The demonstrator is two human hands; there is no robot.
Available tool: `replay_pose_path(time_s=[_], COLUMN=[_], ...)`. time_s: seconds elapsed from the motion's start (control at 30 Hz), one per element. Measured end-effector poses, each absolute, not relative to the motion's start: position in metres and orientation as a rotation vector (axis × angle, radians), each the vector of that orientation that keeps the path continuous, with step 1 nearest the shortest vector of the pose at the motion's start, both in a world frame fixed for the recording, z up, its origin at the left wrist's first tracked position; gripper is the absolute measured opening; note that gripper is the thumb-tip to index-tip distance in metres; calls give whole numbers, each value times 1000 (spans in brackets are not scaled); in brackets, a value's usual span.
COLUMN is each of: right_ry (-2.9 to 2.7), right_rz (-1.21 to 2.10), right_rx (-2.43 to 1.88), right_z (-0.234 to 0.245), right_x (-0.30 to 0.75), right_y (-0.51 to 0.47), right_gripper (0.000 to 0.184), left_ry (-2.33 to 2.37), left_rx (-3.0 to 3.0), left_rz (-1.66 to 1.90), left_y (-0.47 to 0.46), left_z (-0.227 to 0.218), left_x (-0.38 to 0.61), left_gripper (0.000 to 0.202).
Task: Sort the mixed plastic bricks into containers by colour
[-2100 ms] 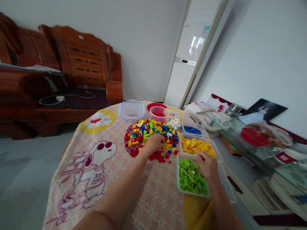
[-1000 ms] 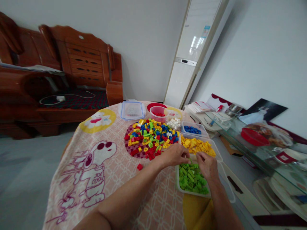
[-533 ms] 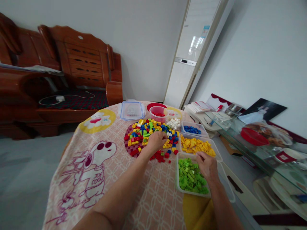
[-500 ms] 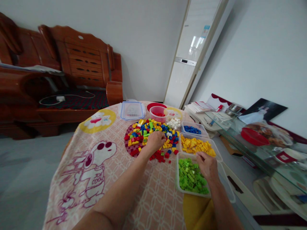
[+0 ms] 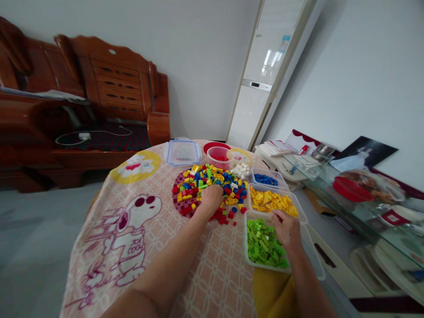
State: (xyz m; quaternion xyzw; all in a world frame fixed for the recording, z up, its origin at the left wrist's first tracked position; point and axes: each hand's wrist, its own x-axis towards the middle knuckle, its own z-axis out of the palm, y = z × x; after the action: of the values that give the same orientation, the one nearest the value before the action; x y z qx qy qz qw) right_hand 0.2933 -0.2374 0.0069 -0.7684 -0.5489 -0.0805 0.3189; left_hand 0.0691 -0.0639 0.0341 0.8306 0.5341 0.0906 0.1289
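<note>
A pile of mixed small building bricks (image 5: pixel 207 183) in red, blue, yellow and green lies on the table's cartoon-dog cloth (image 5: pixel 132 221). My left hand (image 5: pixel 212 197) rests on the near edge of that pile, fingers curled down into the bricks; what they grip is hidden. My right hand (image 5: pixel 287 229) lies on the clear tray of green bricks (image 5: pixel 263 245), fingers bent over its far rim. Beyond it stand a tray of yellow bricks (image 5: pixel 272 201) and a small tray of blue bricks (image 5: pixel 266 179). Several red bricks (image 5: pixel 221 216) lie loose by my left wrist.
A clear tub with red bricks (image 5: pixel 219 157), a red lid (image 5: pixel 215 145), a heap of white bricks (image 5: pixel 240 170) and a blue-rimmed lid (image 5: pixel 183 153) sit at the table's far side. A wooden sofa (image 5: pixel 82 106) stands at left, a glass table (image 5: pixel 364 198) at right.
My left hand went from the mixed pile over to the green tray and back to the pile, where it has now shifted slightly left. My right hand has stayed on the green tray.
</note>
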Motion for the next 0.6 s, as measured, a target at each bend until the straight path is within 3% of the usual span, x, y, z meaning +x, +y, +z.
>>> replay_pose_path(time_s=[0.4,0.6], right_ry=[-1437,-1440], right_rz=[-207,-230], right_rx=[-2027,-2024], right_z=[8,9], right_x=[293,291], right_y=[-237,-238], right_gripper=[35,36], left_ry=[1494,1207], left_rx=[2435,2405], left_rz=[299,480], left_y=[-58,-65], left_z=[27,40], left_x=[67,70], left_gripper=[26,23])
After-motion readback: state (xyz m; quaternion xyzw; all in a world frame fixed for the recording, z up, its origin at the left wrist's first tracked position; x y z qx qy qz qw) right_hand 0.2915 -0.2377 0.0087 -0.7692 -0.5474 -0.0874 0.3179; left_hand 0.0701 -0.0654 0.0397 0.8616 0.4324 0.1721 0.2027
